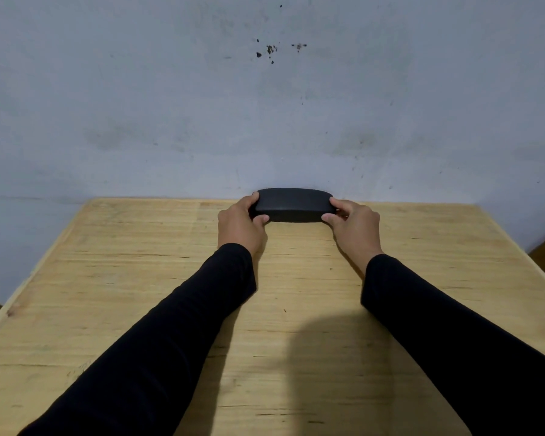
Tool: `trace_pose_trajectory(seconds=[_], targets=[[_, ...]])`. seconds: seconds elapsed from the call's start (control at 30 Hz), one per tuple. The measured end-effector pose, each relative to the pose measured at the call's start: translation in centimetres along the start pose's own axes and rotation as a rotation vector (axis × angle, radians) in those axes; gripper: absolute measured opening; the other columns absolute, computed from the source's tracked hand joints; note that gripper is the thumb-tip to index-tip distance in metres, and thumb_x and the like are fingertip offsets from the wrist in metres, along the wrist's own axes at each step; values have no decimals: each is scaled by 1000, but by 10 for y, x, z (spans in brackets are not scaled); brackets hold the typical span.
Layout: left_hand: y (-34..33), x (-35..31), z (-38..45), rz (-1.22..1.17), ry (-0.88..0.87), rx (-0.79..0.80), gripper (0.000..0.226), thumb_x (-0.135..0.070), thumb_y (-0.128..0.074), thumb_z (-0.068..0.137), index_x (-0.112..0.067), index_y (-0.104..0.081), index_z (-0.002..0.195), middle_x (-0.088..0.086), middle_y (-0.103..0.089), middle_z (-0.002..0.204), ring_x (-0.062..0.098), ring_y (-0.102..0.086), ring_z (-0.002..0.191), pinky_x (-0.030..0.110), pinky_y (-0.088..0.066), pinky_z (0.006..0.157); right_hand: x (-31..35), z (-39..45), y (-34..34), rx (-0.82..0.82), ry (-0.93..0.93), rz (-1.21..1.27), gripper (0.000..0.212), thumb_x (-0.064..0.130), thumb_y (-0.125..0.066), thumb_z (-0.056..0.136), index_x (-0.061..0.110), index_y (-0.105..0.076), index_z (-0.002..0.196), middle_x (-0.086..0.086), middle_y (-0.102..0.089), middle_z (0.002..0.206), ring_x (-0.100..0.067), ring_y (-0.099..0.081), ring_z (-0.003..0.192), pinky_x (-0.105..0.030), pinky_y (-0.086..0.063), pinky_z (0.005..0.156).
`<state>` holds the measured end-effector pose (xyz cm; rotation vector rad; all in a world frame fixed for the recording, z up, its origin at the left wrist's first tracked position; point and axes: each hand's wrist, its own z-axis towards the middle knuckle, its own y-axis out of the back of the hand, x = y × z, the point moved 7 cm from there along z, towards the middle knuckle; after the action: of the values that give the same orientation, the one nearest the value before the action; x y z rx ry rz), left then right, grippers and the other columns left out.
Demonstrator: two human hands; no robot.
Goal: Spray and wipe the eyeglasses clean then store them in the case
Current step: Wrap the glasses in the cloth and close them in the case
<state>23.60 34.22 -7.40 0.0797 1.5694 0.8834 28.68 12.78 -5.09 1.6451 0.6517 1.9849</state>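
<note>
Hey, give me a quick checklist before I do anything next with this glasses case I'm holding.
1. Both ends held: left hand and right hand each grip one end of the case. Ok.
2. Case closed: no gap shows along its front. Ok.
3. Case supported: it sits at the far edge of the wooden table, by the wall. Ok.
4. Eyeglasses inside: hidden. Cannot tell.
5. Spray and cloth at hand: none in view. Not ok.

1 head-worn wide-angle view looks forward and down along both arms, across the pale wooden table (139, 278) toward the scuffed grey wall (170, 105) just behind its far edge.
</note>
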Motion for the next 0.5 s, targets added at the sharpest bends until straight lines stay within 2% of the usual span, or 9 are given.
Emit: trace_pose_trajectory(seconds=[0.13, 0.23, 0.37, 0.5], targets=[[5, -15, -7, 151, -65, 45, 48, -20, -56, 91, -19, -42, 136, 9, -56, 126, 24, -45, 121, 25, -34, 101, 10, -3, 1, 94, 122, -251, 45, 20, -54, 95, 11, -46, 138, -9, -58, 132, -21, -52, 121, -23, -36, 98], [7, -27, -15, 306, -178, 42, 44, -24, -54, 90, -11, -42, 130, 9, -57, 119, 27, -50, 114, 33, -43, 94, 14, -13, -1, 166, 217, -474, 52, 26, -47, 97, 11, -33, 145, -7, -46, 143, -23, -40, 131, -32, -35, 105], [12, -39, -37, 504, -246, -6, 48, -26, -45, 94, -5, -32, 135, 12, -46, 130, 26, -41, 120, 37, -38, 103, 14, -33, 2, 181, 255, -628, 57, 33, -45, 97, 11, -28, 147, -6, -37, 149, -20, -32, 137, -32, -29, 111], [17, -56, -55, 708, -365, -17, 39, -29, -33, 97, -4, -39, 126, 11, -53, 119, 23, -47, 110, 34, -38, 99, 19, -54, 12, 156, 303, -731, 51, 36, -42, 97, 10, -37, 141, -7, -43, 144, -20, -38, 133, -32, -33, 109]])
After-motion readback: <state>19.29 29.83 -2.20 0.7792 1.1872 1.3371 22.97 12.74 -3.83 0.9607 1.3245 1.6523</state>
